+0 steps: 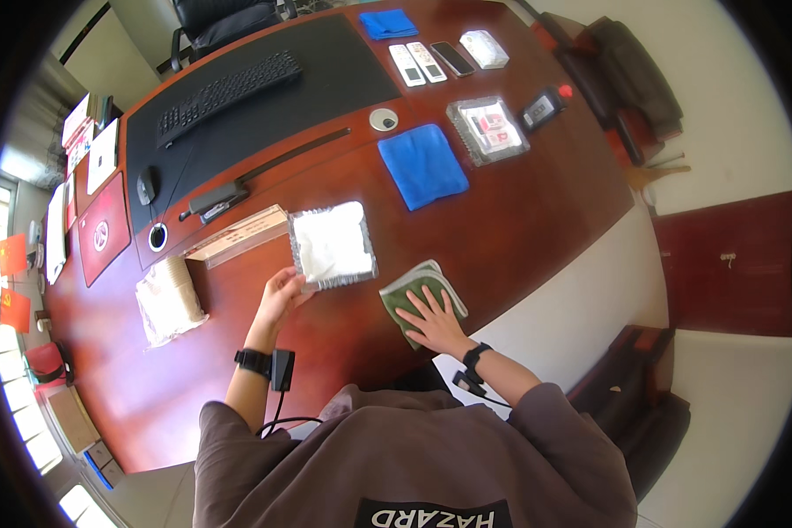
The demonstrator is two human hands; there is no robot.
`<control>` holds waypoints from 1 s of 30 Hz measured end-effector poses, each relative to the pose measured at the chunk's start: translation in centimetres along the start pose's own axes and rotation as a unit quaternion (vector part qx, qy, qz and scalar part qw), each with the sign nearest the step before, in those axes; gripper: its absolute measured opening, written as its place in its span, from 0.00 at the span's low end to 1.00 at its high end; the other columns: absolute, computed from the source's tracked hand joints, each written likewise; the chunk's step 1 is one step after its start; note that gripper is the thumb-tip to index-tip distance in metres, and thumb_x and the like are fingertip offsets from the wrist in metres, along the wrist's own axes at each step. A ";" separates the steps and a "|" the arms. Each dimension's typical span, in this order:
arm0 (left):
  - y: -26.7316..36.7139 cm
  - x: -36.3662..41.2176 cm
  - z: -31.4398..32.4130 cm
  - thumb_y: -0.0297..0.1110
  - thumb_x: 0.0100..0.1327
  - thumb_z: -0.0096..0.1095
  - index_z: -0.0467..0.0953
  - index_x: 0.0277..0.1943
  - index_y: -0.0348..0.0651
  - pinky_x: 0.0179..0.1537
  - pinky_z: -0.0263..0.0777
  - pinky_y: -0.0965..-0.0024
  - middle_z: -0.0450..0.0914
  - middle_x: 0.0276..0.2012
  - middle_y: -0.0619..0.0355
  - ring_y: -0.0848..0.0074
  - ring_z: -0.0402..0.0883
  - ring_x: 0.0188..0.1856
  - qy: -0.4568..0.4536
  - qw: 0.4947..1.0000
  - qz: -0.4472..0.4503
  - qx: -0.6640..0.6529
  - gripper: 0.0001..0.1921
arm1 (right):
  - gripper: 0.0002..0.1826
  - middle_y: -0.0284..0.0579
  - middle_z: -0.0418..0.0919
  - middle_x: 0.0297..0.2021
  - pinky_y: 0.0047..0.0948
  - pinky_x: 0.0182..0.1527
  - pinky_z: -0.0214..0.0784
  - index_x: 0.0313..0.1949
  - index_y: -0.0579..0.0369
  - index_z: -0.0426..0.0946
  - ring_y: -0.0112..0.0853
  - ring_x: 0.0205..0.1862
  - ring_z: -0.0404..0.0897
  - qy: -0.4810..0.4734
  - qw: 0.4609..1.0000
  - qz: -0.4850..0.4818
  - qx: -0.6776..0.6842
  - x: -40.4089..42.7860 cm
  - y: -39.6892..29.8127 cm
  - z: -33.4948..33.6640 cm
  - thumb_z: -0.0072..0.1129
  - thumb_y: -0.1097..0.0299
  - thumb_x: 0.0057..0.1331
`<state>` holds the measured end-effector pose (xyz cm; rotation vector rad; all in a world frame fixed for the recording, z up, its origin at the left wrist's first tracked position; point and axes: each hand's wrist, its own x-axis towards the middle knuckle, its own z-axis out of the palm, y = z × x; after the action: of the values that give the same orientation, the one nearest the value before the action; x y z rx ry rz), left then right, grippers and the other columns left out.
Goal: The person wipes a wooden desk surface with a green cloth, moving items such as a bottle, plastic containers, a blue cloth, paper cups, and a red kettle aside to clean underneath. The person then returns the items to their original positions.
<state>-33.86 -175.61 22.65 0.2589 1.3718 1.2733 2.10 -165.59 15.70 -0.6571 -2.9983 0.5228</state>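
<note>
My left hand pinches the near left corner of a square clear ashtray-like dish with a bright white surface; whether it is raised off the desk I cannot tell. Flat on a folded green cloth with a pale border lies my right hand, fingers spread, near the desk's front edge. A folded blue cloth lies beyond, beside a similar clear square dish. Left of my left hand is a sleeve of stacked paper cups in plastic wrap.
An acrylic nameplate stand, a stapler, a mouse and a keyboard occupy the left. Farther right are two remotes, a phone, a tissue pack, a red-capped black bottle and another blue cloth.
</note>
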 end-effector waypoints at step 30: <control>-0.1 -12.5 0.4 0.22 0.65 0.60 0.69 0.54 0.34 0.46 0.73 0.78 0.80 0.48 0.55 0.82 0.79 0.47 0.118 0.985 0.019 -0.121 0.16 | 0.29 0.35 0.51 0.74 0.64 0.70 0.35 0.70 0.19 0.59 0.45 0.75 0.48 0.113 0.990 -0.040 -0.078 41.8 9.6 -2.2 0.46 0.45 0.70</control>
<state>-29.86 -185.09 29.74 -0.0357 1.3968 1.5254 -31.92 -139.49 12.78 -0.5589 -2.8539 0.1963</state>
